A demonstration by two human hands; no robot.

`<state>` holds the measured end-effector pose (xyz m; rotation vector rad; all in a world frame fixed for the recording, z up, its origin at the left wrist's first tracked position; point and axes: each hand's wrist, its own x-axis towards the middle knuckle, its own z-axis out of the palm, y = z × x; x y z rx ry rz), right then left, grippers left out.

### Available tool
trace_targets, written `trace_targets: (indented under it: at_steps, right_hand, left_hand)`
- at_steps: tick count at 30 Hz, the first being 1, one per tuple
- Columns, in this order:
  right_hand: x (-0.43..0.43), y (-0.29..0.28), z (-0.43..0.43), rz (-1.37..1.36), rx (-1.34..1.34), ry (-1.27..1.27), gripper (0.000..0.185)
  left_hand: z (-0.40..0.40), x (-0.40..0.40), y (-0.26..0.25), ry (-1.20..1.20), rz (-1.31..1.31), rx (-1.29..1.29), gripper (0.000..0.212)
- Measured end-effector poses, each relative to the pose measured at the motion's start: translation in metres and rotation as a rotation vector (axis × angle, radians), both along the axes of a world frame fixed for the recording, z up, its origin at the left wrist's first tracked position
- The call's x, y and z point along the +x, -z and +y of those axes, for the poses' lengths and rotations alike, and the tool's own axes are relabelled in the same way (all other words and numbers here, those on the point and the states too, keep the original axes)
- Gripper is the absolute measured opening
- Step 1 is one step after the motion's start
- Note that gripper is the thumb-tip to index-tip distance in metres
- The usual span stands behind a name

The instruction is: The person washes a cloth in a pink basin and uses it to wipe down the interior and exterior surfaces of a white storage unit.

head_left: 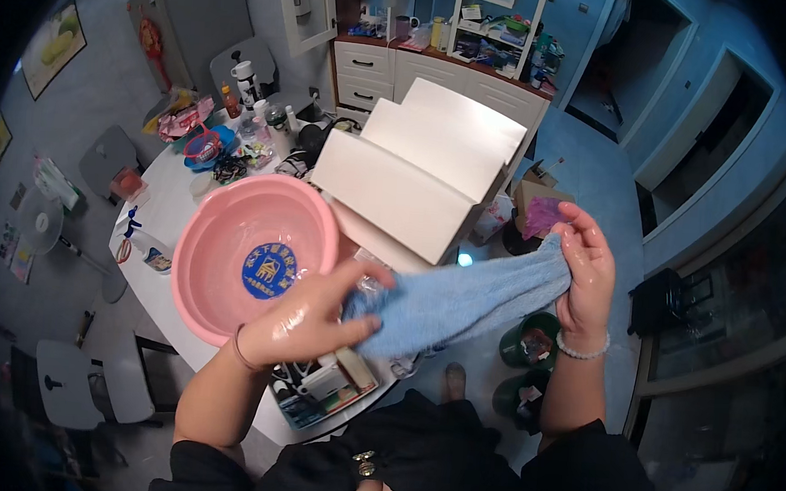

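Observation:
A blue cloth (pixel 457 303) is stretched between my two wet hands, above the table's edge. My left hand (pixel 308 314) has its thumb and fingers around the cloth's left end, which looks blurred. The upper right end is pinched in my right hand (pixel 584 271), its fingers pointing up. Beside my left hand stands a pink plastic basin (pixel 207 302) holding what looks like clear water, with a blue round print on its bottom. Behind the cloth a large white box-like piece (pixel 396 192) with a stepped top rests on the table.
A spray bottle (pixel 153 251) stands on the white table (pixel 166 312) left of the basin. Bottles, a red basket (pixel 203 145) and small items crowd the far side. A box of small things (pixel 323 390) sits near the front edge. Green bins (pixel 518 344) stand on the floor at right.

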<state>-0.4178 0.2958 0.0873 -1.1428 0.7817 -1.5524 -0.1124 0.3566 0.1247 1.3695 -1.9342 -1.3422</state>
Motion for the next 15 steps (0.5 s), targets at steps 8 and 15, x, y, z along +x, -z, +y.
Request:
trace_targets:
  at_steps: [8, 15]
  right_hand:
    - [-0.144, 0.013, -0.059, -0.021, -0.037, -0.061, 0.044]
    - [-0.265, 0.084, -0.111, 0.531, 0.188, -0.368, 0.055]
  left_hand:
    - [-0.040, -0.141, 0.011, -0.185, 0.463, -0.131, 0.015]
    - [-0.119, -0.253, 0.015, -0.237, 0.432, -0.507, 0.034]
